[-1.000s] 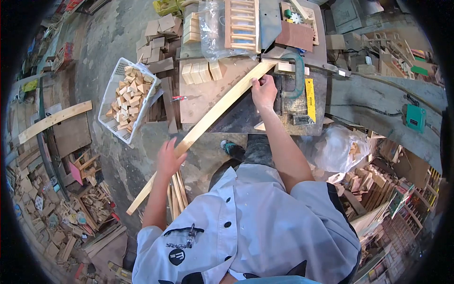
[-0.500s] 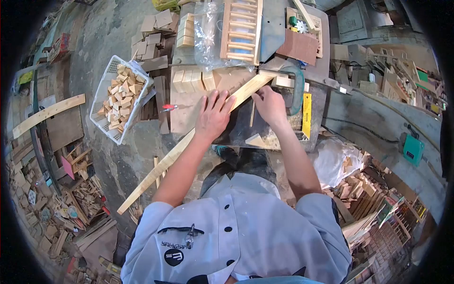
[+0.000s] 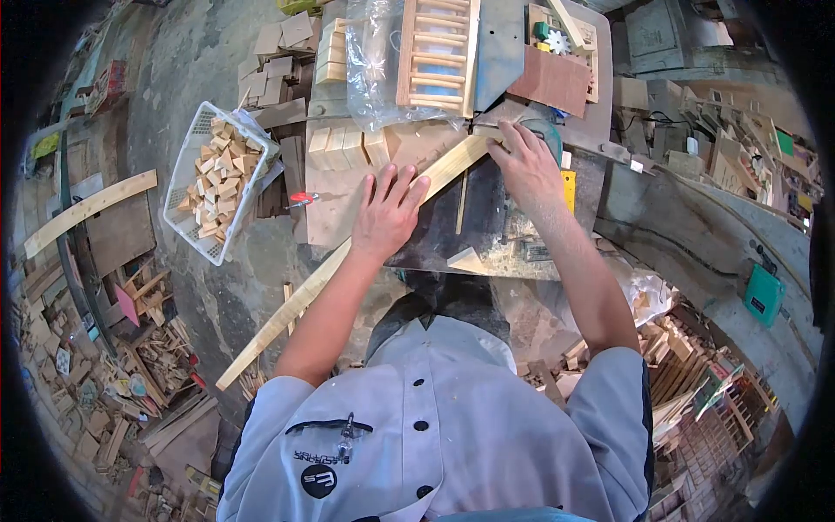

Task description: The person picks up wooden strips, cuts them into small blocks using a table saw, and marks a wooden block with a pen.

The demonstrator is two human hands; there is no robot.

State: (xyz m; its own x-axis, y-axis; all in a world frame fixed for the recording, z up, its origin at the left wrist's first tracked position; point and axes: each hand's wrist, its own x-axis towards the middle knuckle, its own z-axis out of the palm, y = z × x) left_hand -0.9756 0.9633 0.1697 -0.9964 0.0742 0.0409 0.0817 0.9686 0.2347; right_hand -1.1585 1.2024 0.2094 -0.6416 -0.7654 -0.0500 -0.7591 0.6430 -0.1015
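The left hand (image 3: 387, 213) lay flat on a long wooden strip (image 3: 326, 273), fingers slightly apart. The right hand (image 3: 528, 170) was bent over the strip's far end, fingertips at or beside the wood; whether they pinched it could not be told. The strip slanted across the bench (image 3: 426, 230), its lower end jutting past the near left corner. A green clamp (image 3: 550, 133), partly hidden, stood just beyond the right hand, with a yellow tool (image 3: 569, 189) near the right edge. A thin stick (image 3: 461, 204) lay between the hands, and a pale offcut (image 3: 468, 260) by the near edge. A red-handled tool (image 3: 303, 199) sat at the left edge. Farther back were wooden blocks (image 3: 348, 149), a plastic bag (image 3: 370, 74) and a slatted frame (image 3: 439, 61). Left of the bench, a white basket (image 3: 189, 159) held wood pieces (image 3: 228, 174).
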